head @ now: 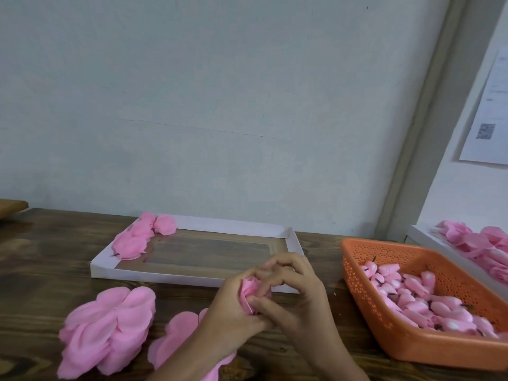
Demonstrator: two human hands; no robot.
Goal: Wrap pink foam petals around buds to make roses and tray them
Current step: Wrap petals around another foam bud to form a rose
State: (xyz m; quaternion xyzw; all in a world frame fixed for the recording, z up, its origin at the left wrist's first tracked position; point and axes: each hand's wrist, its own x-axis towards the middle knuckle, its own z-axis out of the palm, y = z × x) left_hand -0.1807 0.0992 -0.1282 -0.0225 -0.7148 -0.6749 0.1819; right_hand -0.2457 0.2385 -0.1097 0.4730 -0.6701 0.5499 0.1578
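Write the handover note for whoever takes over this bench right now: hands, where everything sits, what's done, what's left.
Hands: left hand and right hand both pinch one half-wrapped rose with their fingers, just in front of the white tray.
Supplies: petal stacks lie on the table at front left. Buds fill the orange basket at right.
Done: a few finished roses lie in the tray's far left corner.
Left: finish this wrap, tray it, then work through the basket. Most of the tray is unfilled.
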